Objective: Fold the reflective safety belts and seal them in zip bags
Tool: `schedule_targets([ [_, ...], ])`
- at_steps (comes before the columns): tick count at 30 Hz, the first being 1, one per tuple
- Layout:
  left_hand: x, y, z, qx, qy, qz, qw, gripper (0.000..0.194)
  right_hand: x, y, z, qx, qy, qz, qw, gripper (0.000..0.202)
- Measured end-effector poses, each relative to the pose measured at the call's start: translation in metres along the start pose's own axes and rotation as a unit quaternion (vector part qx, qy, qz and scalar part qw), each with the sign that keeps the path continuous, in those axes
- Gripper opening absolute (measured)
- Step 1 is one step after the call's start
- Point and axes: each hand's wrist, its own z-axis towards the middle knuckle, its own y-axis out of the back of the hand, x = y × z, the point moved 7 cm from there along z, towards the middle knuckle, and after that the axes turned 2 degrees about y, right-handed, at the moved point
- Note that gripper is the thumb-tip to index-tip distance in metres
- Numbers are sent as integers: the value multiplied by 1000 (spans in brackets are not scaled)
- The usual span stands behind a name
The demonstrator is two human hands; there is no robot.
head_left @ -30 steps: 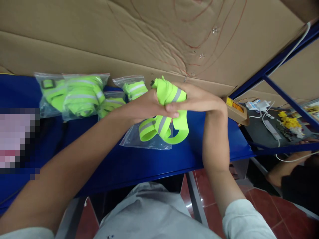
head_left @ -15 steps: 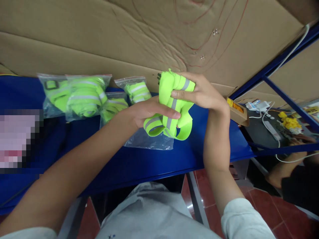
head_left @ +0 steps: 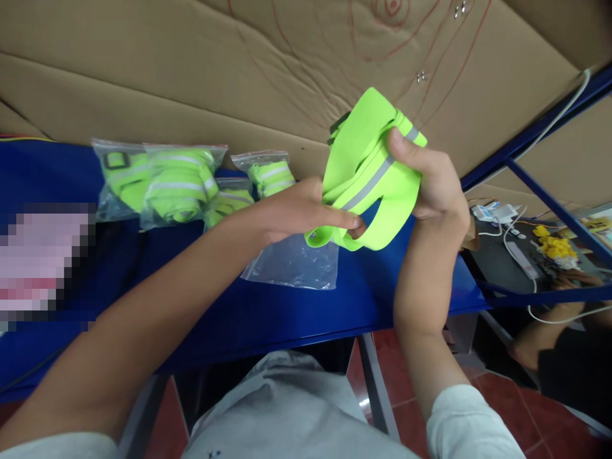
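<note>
Both my hands hold a bundle of neon-yellow reflective strap (head_left: 377, 172) with a grey stripe, raised above the blue table. My left hand (head_left: 315, 210) pinches its lower loops between thumb and fingers. Wrapped round the upper right end is my right hand (head_left: 435, 175), thumb on top of the folds. Dark buckle-like pieces (head_left: 338, 129) show at the bundle's upper left edge. A clear plastic bag (head_left: 296, 262) lies flat on the table below my left hand. Bagged neon straps (head_left: 176, 188) lie left of it, along with another smaller bagged strap (head_left: 271, 178).
The blue table (head_left: 287, 319) backs onto a cardboard wall (head_left: 191, 83) with red curved lines. Blue frame bars (head_left: 554, 194) rise at the right. Beyond them a co-worker's arm (head_left: 535, 338) is near yellow items (head_left: 557, 247) and white cables. A blurred-out pinkish patch (head_left: 43, 261) lies left.
The strap bundle has moved up and to the right in both hands and tilted, its folds spreading wider. My right hand has turned, showing more of its palm side.
</note>
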Motion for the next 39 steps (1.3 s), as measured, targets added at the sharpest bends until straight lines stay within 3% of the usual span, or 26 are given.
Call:
schedule_targets([
  [4, 0, 13, 1, -7, -8, 45, 999, 26, -3, 1, 5, 13, 13, 17, 1000, 38],
  [7, 4, 18, 3, 9, -6, 18, 1000, 34, -1, -4, 5, 17, 29, -5, 999, 35],
  [10, 7, 8, 5, 65, -12, -51, 997, 45, 7, -11, 5, -24, 74, -95, 992, 32],
  [13, 12, -15, 6, 121, -16, -122, 985, 48, 17, -15, 6, -105, 139, -230, 957, 29],
  [16, 19, -19, 12, 63, -29, -143, 987, 38, 17, -14, 10, -126, 144, -305, 933, 29],
  [18, 26, -9, 14, 25, -15, -84, 996, 30, 12, -9, 12, -111, 122, -285, 944, 30],
  [20, 29, 4, 15, 34, 3, 21, 999, 28, 5, -3, 12, -90, 89, -228, 965, 34],
  [24, 18, 33, 11, 30, -26, 139, 990, 24, -7, -4, 12, -52, 31, -79, 995, 41],
  [29, 3, 15, 0, 109, -21, 136, 984, 27, -8, -24, 15, 18, -9, 12, 1000, 41],
  [34, -11, 22, -3, 18, -52, 176, 983, 27, 1, -21, 10, -52, 8, 1, 999, 35],
  [39, -13, 22, -4, 40, -62, 148, 986, 30, -12, -20, 22, -64, 38, -47, 996, 35],
])
